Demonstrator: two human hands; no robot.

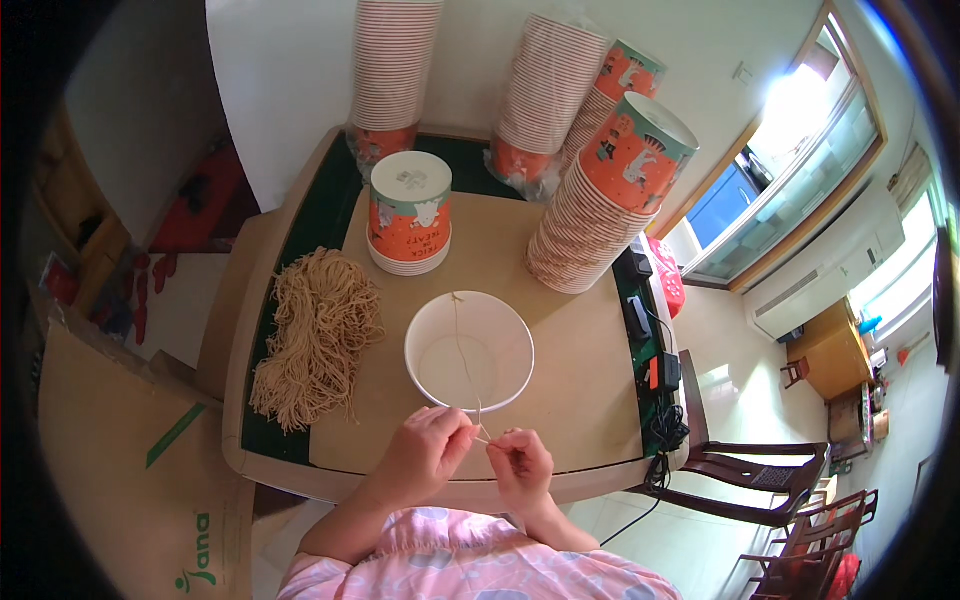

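Note:
A thin beige string (463,345) runs from the far rim of a white paper bucket (419,332), across its opening, to my hands at the near side. My left hand (431,447) pinches the string just over the near rim. Close beside it, my right hand (521,464) is closed on the string's end, and a small crossing or loop shows between the two hands. The bucket stands upright with its mouth up. Left of it lies a heap of beige strings (318,335).
Behind the bucket stands a short upside-down stack of orange printed buckets (410,225). Tall stacks (598,215) rise at the back and right, some wrapped in plastic (545,85). Black adapters and cables (664,373) line the table's right edge. A cardboard box (140,470) is at left, wooden chairs (765,475) at right.

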